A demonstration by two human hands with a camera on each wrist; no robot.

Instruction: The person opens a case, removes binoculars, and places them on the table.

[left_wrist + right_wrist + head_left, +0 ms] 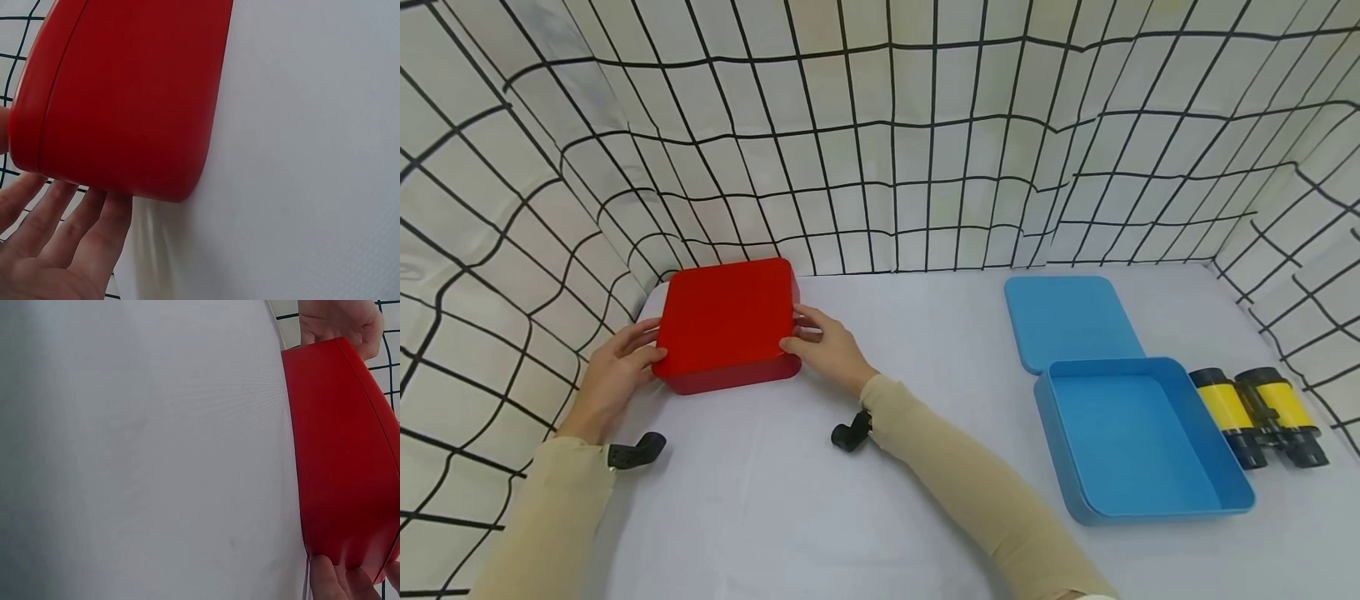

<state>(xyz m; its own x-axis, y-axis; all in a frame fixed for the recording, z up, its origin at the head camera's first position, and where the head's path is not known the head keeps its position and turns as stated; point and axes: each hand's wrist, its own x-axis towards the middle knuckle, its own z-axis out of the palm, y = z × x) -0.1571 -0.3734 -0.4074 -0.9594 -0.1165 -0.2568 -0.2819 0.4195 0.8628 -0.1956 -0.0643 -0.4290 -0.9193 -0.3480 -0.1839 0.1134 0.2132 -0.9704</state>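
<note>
Beige sleeves [977, 483] lie nearest the head camera, one at eight o'clock and the other at five, with black wrist cameras [637, 452] at the cuffs. At nine o'clock from the middle of that view we hold a closed red box [730, 321], a thin seam running along its side just below the top. Our left hand [613, 379] grips its nine o'clock end, fingers slightly bent and parted against the wall, thumb at the top edge. Our right hand [831, 346] grips the three o'clock end, thumb on the top by the near corner, fingers curled against the side. We cannot tell whether the base rests fully on the white cloth [820, 517]. Toward four o'clock an open blue box [1150, 442] shows us its inside; a flat blue lid [1075, 321] lies at its eleven o'clock, and yellow-and-black binoculars [1266, 414] lie just beside it at three o'clock. Black-gridded walls [910, 92] stand from nine round to three o'clock.
</note>
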